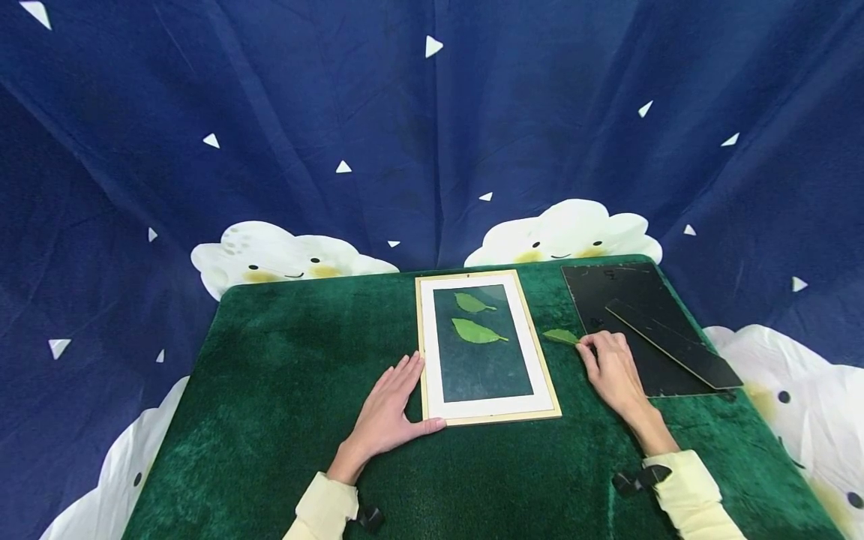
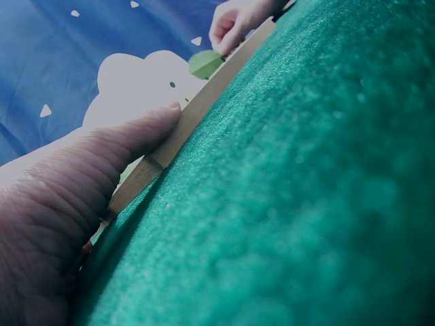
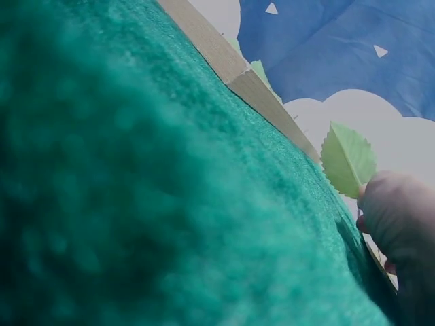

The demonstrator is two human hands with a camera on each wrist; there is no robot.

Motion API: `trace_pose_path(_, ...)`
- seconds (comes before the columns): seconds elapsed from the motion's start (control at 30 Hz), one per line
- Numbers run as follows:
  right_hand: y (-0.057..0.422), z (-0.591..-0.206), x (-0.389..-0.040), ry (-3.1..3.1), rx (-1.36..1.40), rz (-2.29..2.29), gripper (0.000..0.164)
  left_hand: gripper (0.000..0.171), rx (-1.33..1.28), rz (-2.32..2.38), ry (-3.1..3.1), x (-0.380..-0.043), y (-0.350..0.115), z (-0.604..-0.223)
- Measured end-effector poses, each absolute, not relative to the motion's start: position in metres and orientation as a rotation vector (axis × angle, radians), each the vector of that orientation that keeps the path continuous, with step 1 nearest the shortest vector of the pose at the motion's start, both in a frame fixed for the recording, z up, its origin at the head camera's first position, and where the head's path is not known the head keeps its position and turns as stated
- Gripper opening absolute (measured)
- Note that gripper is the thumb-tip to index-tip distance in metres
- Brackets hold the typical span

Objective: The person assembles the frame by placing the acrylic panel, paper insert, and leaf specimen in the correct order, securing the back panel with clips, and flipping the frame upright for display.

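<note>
A light wooden picture frame (image 1: 556,401) with a white mat lies flat on the green cloth. Inside its window are two green leaves, an upper leaf (image 1: 472,302) and a larger lower leaf (image 1: 475,331). My left hand (image 1: 388,412) rests against the lower left corner, fingers straight along the side and thumb on the bottom edge. Just right of the frame, my right hand (image 1: 614,371) pinches a third leaf (image 1: 560,337) by its stem end. In the right wrist view this pinched leaf (image 3: 348,159) stands up from the fingertips, its toothed edge showing.
A black backing board (image 1: 587,289) with a black stand leg (image 1: 668,341) lies at the right, partly behind my right hand. Green velvety cloth (image 1: 290,360) covers the table. Behind hangs a blue curtain (image 1: 304,97) with white triangles and clouds.
</note>
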State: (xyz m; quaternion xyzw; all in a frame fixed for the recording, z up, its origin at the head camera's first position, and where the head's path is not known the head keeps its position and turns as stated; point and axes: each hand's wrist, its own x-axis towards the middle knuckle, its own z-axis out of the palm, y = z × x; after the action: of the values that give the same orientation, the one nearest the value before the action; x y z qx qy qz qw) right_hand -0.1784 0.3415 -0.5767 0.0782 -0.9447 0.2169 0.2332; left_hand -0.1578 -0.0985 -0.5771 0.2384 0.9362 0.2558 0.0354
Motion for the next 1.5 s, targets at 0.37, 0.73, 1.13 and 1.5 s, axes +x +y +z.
trace_pose_path(0.37,0.334,-0.57,-0.176,-2.616,0.234,0.586,0.008,0.117,0.734,0.776,2.883,-0.159,-0.098,-0.578)
trace_pose_path(0.73,0.307,-0.561,-0.173,-2.677,0.313,0.683,0.006,0.118,0.717,0.751,2.868,-0.158,-0.099,-0.578)
trace_pose_path(1.13,0.282,-0.547,-0.17,-2.696,0.321,0.826,0.008,0.118,0.72,0.748,2.87,-0.158,-0.099,-0.578)
trace_pose_path(1.5,0.238,-0.546,-0.171,-2.753,0.501,0.869,0.018,0.118,0.717,0.754,2.867,-0.158,-0.099,-0.578)
